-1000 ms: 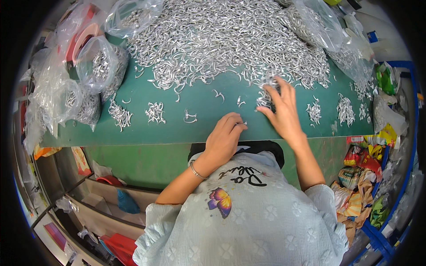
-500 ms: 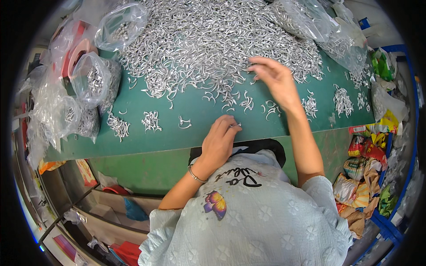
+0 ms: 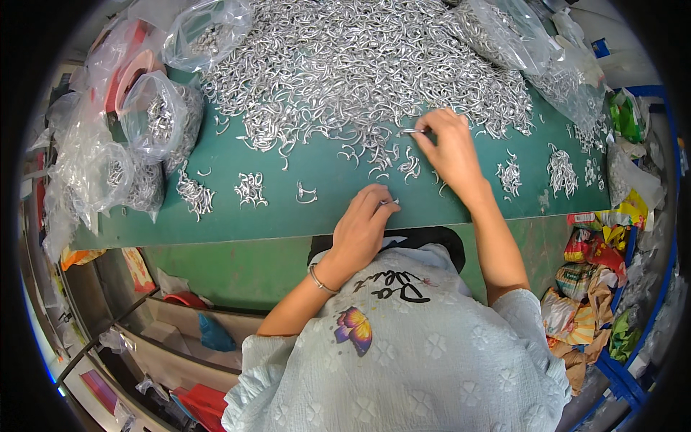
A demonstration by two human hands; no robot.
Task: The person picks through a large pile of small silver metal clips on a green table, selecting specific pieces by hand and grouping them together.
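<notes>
A big heap of small curved silver metal pieces point(image 3: 338, 65) covers the far part of the green tabletop point(image 3: 281, 225). At the heap's near edge, my right hand point(image 3: 452, 147) pinches one curved metal piece point(image 3: 412, 131) between thumb and fingertips. My left hand point(image 3: 365, 222) rests near the table's front edge, its fingers closed around a small silver metal piece point(image 3: 389, 202) that is mostly hidden. Left of that hand lie a few loose pieces point(image 3: 306, 193) and two small piles point(image 3: 250, 189). More small piles point(image 3: 509, 177) sit right of my right forearm.
Clear plastic bags of metal parts point(image 3: 147, 122) stand at the left beside a pink container point(image 3: 140, 72). Another filled bag point(image 3: 497, 36) lies at the far right. Colourful packets point(image 3: 576, 317) fill a blue-framed rack at the right. Below left is a shelf with a red bin point(image 3: 205, 407).
My right hand has gone from spread fingers over the heap to a pinch on one curved piece, slightly nearer me. The left hand stays closed in about the same place.
</notes>
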